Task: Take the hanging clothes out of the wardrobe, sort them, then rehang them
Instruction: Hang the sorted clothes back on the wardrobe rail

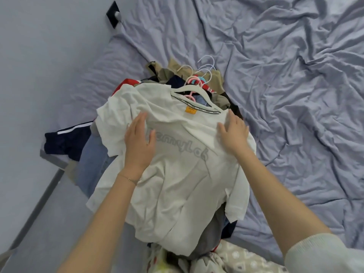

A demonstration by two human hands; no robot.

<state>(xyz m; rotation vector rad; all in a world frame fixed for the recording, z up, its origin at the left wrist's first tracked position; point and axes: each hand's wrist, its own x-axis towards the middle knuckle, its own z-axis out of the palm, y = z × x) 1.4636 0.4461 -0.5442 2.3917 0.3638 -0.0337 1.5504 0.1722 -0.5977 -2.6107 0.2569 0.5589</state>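
Observation:
A white T-shirt (pixel 177 174) with grey lettering and an orange neck label lies on top of a pile of clothes (pixel 92 154) on the bed. It is still on a white hanger (pixel 189 88). My left hand (pixel 138 142) rests flat on the shirt's left chest with its fingers straight. My right hand (pixel 234 133) presses flat on the shirt's right shoulder. Several more hangers (pixel 204 69), white, pink and teal, stick out of the pile beyond the collar. Dark blue, denim, khaki and red garments show under the shirt.
The bed is covered by a wrinkled lilac sheet (pixel 295 85) that stretches far to the right. A pale wall (pixel 39 56) runs along the left, with a black socket plate (pixel 113 13) on it. A patterned garment (pixel 226 259) lies at the bottom edge.

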